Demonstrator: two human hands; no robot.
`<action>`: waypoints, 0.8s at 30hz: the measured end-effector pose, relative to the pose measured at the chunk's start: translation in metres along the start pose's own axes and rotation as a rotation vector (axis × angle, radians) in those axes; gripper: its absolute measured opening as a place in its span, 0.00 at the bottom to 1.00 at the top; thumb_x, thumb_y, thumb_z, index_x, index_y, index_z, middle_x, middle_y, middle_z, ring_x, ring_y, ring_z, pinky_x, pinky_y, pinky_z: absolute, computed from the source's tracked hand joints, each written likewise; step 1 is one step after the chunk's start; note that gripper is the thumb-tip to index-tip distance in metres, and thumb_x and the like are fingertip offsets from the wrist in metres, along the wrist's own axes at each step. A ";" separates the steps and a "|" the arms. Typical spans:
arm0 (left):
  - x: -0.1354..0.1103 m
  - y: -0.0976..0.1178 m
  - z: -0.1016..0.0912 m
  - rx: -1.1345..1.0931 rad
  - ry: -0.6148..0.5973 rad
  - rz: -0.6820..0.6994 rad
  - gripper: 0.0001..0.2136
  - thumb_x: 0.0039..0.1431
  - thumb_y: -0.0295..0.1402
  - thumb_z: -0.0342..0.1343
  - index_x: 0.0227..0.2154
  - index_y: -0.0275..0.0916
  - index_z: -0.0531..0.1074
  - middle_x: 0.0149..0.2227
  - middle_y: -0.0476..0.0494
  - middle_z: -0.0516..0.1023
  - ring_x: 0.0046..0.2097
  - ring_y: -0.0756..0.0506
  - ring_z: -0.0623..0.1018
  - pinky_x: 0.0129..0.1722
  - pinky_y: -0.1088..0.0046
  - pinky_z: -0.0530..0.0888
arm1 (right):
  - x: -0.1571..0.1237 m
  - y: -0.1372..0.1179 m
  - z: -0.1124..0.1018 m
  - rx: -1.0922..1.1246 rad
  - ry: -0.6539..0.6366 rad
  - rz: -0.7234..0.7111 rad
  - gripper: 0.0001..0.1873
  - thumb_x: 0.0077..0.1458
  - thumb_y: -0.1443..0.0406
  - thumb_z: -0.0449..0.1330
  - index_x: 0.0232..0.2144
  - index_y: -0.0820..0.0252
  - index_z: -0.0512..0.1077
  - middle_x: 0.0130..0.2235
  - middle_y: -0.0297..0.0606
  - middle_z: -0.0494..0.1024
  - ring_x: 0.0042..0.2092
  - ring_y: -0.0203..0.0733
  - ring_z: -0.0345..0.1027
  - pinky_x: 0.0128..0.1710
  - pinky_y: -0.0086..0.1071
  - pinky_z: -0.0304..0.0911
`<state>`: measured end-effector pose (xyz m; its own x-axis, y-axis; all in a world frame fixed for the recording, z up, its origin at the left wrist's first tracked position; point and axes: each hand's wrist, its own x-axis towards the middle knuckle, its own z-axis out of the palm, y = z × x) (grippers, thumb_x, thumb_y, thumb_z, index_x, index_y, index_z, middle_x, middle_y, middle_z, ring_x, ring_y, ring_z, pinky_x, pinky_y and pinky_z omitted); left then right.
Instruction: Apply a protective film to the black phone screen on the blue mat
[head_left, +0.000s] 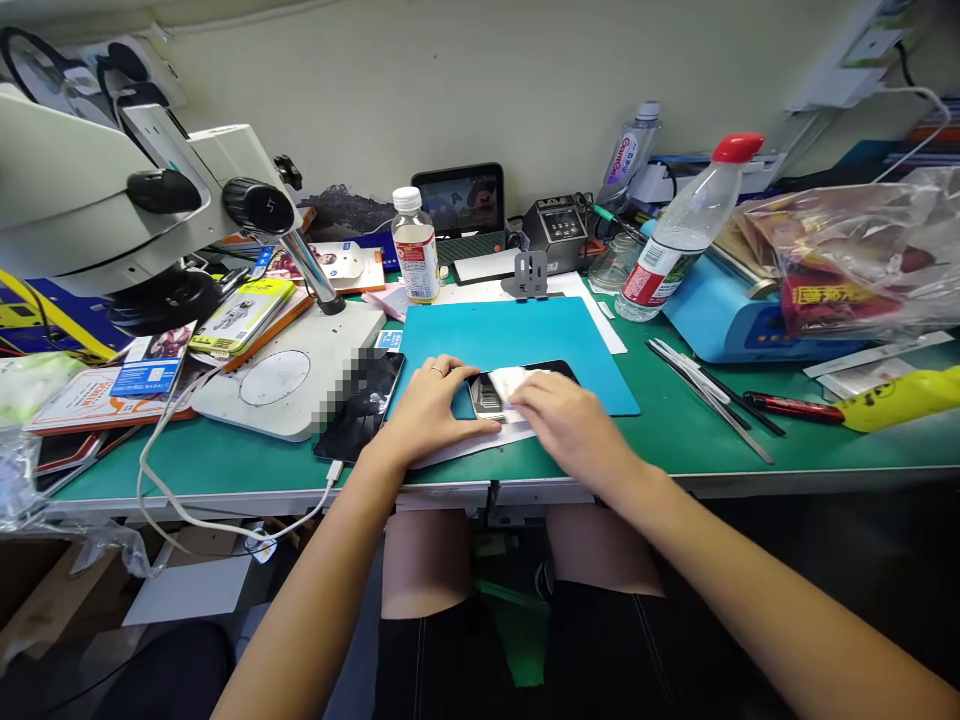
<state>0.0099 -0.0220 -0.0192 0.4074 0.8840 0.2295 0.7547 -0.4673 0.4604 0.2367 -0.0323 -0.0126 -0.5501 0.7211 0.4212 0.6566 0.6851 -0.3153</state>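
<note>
A black phone (559, 369) lies across the front of a blue mat (517, 335), resting partly on a white sheet of paper (480, 445). My left hand (431, 410) lies curled over the phone's left end and holds it down; a ring shows on one finger. My right hand (566, 425) presses a white cloth (514, 385) onto the phone's surface, fingers closed on the cloth. Both forearms reach in from the near edge of the desk.
A second dark phone (360, 405) with a white cable lies left of the mat, beside the white base (281, 385) of a microscope (112, 200). Two bottles (416, 245) (679, 235), a small screen (459, 200), tweezers (712, 390) and a blue machine (739, 305) crowd the green desk.
</note>
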 end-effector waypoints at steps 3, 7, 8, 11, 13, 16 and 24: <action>0.000 0.002 -0.001 0.001 -0.011 -0.020 0.32 0.52 0.53 0.66 0.56 0.43 0.70 0.53 0.39 0.71 0.55 0.34 0.70 0.55 0.55 0.68 | -0.016 0.026 -0.025 -0.050 0.018 0.107 0.10 0.65 0.68 0.54 0.35 0.56 0.74 0.39 0.40 0.79 0.42 0.48 0.71 0.42 0.40 0.66; 0.000 0.004 -0.003 -0.004 -0.011 -0.013 0.33 0.51 0.55 0.65 0.56 0.43 0.70 0.52 0.39 0.71 0.55 0.34 0.70 0.56 0.55 0.68 | -0.004 0.018 -0.015 -0.022 -0.024 0.083 0.09 0.64 0.68 0.55 0.34 0.56 0.74 0.39 0.40 0.78 0.42 0.47 0.71 0.42 0.40 0.66; -0.001 0.003 -0.003 -0.005 -0.014 -0.010 0.34 0.50 0.56 0.65 0.56 0.42 0.70 0.52 0.39 0.71 0.54 0.34 0.70 0.56 0.55 0.68 | 0.003 0.008 -0.007 0.024 -0.042 0.054 0.08 0.64 0.68 0.55 0.34 0.56 0.73 0.39 0.40 0.78 0.44 0.47 0.71 0.44 0.39 0.66; -0.002 0.003 -0.004 -0.007 -0.020 0.003 0.33 0.51 0.57 0.64 0.56 0.43 0.70 0.51 0.39 0.71 0.53 0.35 0.70 0.56 0.54 0.68 | 0.021 -0.013 0.011 0.146 -0.094 -0.027 0.09 0.64 0.70 0.55 0.33 0.56 0.72 0.40 0.41 0.78 0.44 0.46 0.70 0.44 0.38 0.66; -0.002 0.003 -0.005 -0.013 -0.019 -0.002 0.32 0.53 0.57 0.62 0.56 0.43 0.70 0.51 0.39 0.71 0.53 0.35 0.71 0.56 0.54 0.67 | 0.021 -0.010 0.009 0.175 -0.126 -0.042 0.09 0.64 0.69 0.54 0.33 0.56 0.72 0.39 0.41 0.77 0.44 0.46 0.70 0.43 0.38 0.66; -0.002 0.004 -0.005 -0.020 -0.015 -0.022 0.34 0.53 0.58 0.62 0.56 0.43 0.70 0.52 0.39 0.71 0.55 0.35 0.71 0.56 0.55 0.67 | 0.005 0.019 -0.015 0.162 -0.134 -0.004 0.09 0.65 0.67 0.54 0.34 0.56 0.73 0.40 0.41 0.78 0.44 0.47 0.70 0.45 0.40 0.66; 0.000 0.006 -0.004 0.077 -0.016 0.013 0.35 0.50 0.57 0.65 0.55 0.40 0.70 0.51 0.37 0.71 0.54 0.33 0.70 0.54 0.53 0.68 | 0.003 0.018 -0.013 0.146 -0.117 -0.058 0.09 0.64 0.66 0.54 0.33 0.55 0.73 0.39 0.41 0.79 0.45 0.48 0.70 0.45 0.42 0.67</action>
<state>0.0126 -0.0244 -0.0130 0.4256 0.8776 0.2207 0.7863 -0.4793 0.3897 0.2538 -0.0195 -0.0056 -0.6464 0.6813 0.3435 0.5448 0.7273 -0.4173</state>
